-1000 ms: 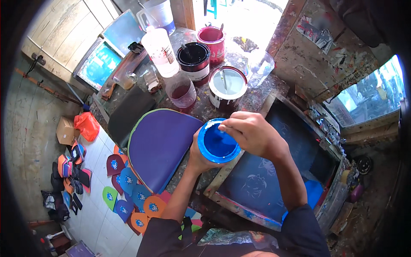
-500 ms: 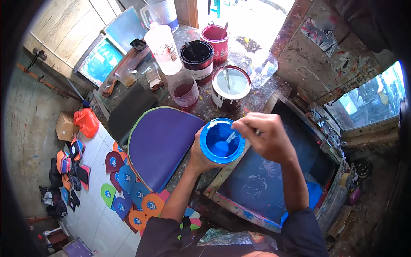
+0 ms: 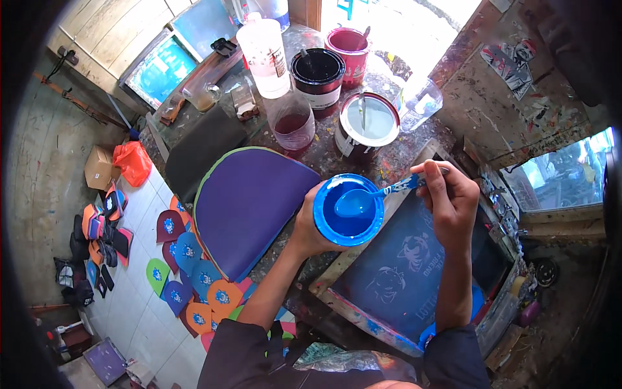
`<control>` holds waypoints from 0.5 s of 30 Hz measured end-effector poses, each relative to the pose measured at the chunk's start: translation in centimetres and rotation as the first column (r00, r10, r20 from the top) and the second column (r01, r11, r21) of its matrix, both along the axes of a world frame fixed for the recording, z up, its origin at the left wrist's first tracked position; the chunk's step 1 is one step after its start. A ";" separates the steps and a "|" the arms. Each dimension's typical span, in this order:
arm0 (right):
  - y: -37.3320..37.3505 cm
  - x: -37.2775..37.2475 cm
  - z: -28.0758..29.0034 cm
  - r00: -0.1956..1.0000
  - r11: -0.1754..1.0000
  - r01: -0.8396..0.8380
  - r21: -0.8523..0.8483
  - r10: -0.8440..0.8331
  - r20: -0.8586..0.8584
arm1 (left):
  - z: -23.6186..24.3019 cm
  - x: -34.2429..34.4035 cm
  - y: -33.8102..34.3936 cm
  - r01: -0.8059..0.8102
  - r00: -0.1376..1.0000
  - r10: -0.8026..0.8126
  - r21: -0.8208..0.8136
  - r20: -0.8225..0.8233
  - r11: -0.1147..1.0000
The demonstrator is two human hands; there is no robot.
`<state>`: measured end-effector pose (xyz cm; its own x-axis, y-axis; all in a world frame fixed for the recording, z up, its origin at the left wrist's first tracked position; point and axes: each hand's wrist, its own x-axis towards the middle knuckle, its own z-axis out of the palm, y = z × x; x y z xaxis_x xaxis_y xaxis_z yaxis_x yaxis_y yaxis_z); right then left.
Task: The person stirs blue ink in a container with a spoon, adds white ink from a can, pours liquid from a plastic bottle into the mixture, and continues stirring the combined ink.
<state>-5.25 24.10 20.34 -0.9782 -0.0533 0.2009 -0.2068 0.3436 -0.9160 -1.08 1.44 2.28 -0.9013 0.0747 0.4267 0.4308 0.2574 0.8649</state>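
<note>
My left hand (image 3: 310, 227) grips a small blue paint pot (image 3: 348, 228) from its left side. My right hand (image 3: 447, 201), right of the pot, pinches the paint-stained handle of a spoon (image 3: 353, 202), whose blue-coated bowl is in the pot's opening. Below my right hand lies a dark screen-printing frame (image 3: 385, 292) with white outline designs. A purple semicircular stack of material (image 3: 249, 201) lies just left of the pot, with a dark sheet (image 3: 191, 146) behind it.
Cans of white (image 3: 366, 120), black (image 3: 317, 68) and pink paint (image 3: 346, 48), a white jug (image 3: 262, 55) and clear containers (image 3: 291, 123) stand behind. Printed colored cutouts (image 3: 188, 272) lie lower left, beside an orange bag (image 3: 133, 162) and cardboard box (image 3: 100, 165).
My right hand has drawn the spoon up and rightward, exposing its bowl and handle. The pot and my left hand have shifted right in the picture, as the view moved.
</note>
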 end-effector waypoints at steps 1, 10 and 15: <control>0.2 -0.2 -0.4 0.996 0.999 0.035 -0.035 -0.032 0.086 | -0.1 -0.1 0.1 0.004 1.000 -0.004 0.006 -0.015 1.000; 1.2 -1.8 -3.7 0.981 0.975 0.067 -0.212 -0.026 0.192 | -0.1 -0.1 0.1 0.000 1.000 0.000 -0.016 -0.028 1.000; 1.4 -1.9 -4.4 0.977 0.970 0.089 -0.226 -0.041 0.207 | -0.5 -0.1 0.1 0.010 1.000 -0.010 -0.002 -0.009 1.000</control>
